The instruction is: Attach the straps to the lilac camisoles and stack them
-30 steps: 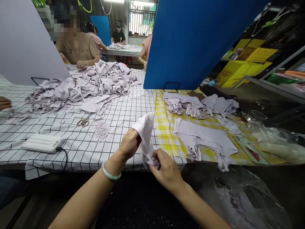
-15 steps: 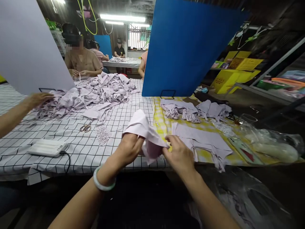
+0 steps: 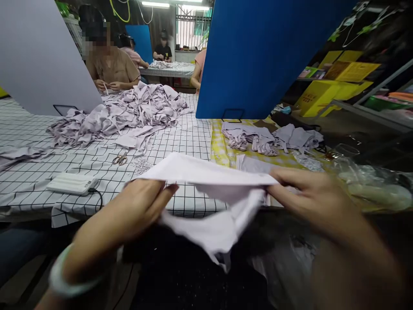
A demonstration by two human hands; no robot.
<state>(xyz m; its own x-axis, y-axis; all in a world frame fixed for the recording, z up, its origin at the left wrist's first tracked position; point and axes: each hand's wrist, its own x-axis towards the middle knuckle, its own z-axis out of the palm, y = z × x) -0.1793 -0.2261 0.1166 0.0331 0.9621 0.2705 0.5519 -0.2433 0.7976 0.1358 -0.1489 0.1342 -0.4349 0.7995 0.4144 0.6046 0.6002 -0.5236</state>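
A pale lilac cloth piece (image 3: 206, 170) is stretched sideways between my two hands, above the table's front edge. My left hand (image 3: 145, 200), closed, grips its left end; a pale bangle (image 3: 69, 275) circles that wrist. At the right end, my right hand (image 3: 300, 189) pinches the cloth's corner between thumb and fingers, blurred by motion. The lower part of the cloth hangs down in a fold with a narrow tip over my dark lap. Behind it, a flat stack of similar cloth pieces (image 3: 250, 163) lies partly hidden on the yellow checked cloth (image 3: 221, 148).
A heap of lilac pieces (image 3: 142, 105) covers the table's far left. Scissors (image 3: 120, 159), small scraps (image 3: 142, 165) and a white power bank (image 3: 72, 183) with a cable lie left. Blue (image 3: 258, 60) and white (image 3: 41, 56) panels stand upright. Another person (image 3: 112, 69) sits behind the heap.
My hands have moved apart, spreading the bunched cloth wide and nearer to me. The neighbouring hand at the left has left the view. The camera has tilted down.
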